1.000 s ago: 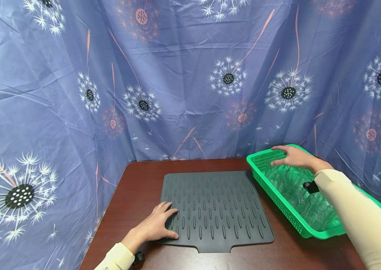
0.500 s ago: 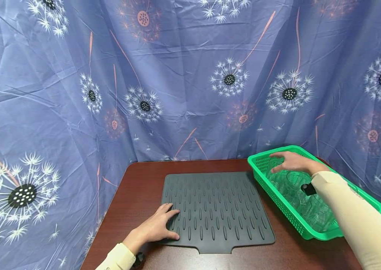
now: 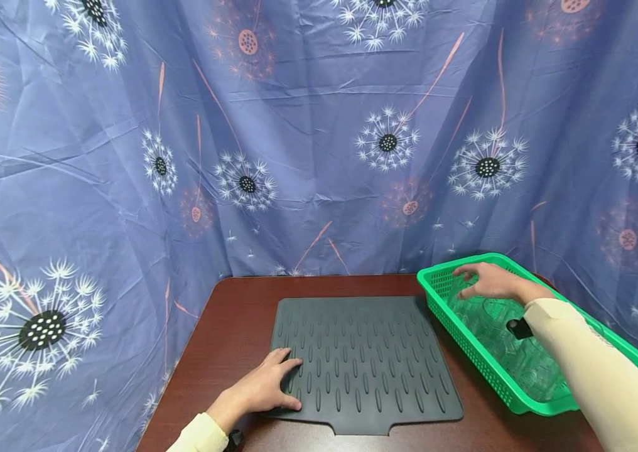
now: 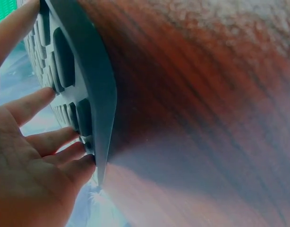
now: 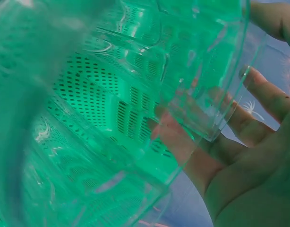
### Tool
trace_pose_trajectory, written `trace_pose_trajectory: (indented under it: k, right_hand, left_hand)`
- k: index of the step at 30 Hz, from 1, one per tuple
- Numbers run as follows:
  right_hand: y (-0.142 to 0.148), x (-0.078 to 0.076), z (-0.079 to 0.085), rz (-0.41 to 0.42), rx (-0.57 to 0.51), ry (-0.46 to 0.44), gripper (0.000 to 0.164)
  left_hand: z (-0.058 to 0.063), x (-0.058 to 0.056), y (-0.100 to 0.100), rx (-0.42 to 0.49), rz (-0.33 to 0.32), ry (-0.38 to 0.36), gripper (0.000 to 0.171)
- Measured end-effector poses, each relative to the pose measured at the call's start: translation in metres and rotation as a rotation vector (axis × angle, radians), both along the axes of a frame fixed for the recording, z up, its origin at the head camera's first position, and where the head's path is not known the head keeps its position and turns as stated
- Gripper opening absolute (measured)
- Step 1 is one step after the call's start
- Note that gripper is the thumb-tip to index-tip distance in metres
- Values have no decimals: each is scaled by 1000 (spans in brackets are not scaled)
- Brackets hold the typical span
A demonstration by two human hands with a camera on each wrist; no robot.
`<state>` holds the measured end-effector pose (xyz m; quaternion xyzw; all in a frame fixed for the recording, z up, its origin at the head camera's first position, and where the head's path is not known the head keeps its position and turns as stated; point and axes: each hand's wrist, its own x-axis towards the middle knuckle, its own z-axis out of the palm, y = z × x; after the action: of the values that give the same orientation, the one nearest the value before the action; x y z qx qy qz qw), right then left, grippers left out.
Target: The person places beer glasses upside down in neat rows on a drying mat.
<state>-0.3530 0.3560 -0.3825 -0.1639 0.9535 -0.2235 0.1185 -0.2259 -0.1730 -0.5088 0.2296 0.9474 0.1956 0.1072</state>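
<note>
My left hand [image 3: 259, 386] rests on the left front part of a dark grey ridged mat [image 3: 364, 358], thumb and fingers spread. Its fingertips touch the mat's raised ridges in the left wrist view. At the right, my right hand [image 3: 491, 281] reaches over the far end of a green perforated plastic basket [image 3: 468, 342]. Several clear containers [image 3: 522, 358] lie in that basket. With curled fingers and thumb, the right hand grips the edge of a clear container [image 5: 201, 109] in the right wrist view. Transparency and overlap make the container's full shape hard to tell.
The mat lies flat on a dark reddish-brown wooden table [image 3: 234, 326], with a tab at its front edge. A blue curtain [image 3: 308, 157] with dandelion prints hangs behind and beside the table. The basket stands close to the mat's right side.
The fingers of my right hand have lowered into the far end of the basket and curled more. The left hand stays on the mat. The head view has tilted slightly upward.
</note>
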Motion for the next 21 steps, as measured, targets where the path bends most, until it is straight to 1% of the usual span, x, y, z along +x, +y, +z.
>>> trace_pose_trajectory:
  k: [5, 9, 12, 16, 21]
  right_hand:
    - [3, 4, 4, -1, -28, 45, 67]
    - [5, 2, 9, -7, -21, 130, 64]
    - [6, 1, 12, -23, -13, 175, 62]
    - [6, 4, 14, -24, -21, 185, 61]
    - [6, 11, 24, -34, -63, 200, 58]
  left_hand:
    - [-2, 2, 1, -11, 0, 8, 86]
    - [-2, 0, 0, -12, 3, 20, 86]
    - [-1, -1, 0, -10, 6, 21, 86]
    - [0, 0, 0, -20, 8, 16, 86]
    - [2, 1, 1, -19, 0, 25, 86]
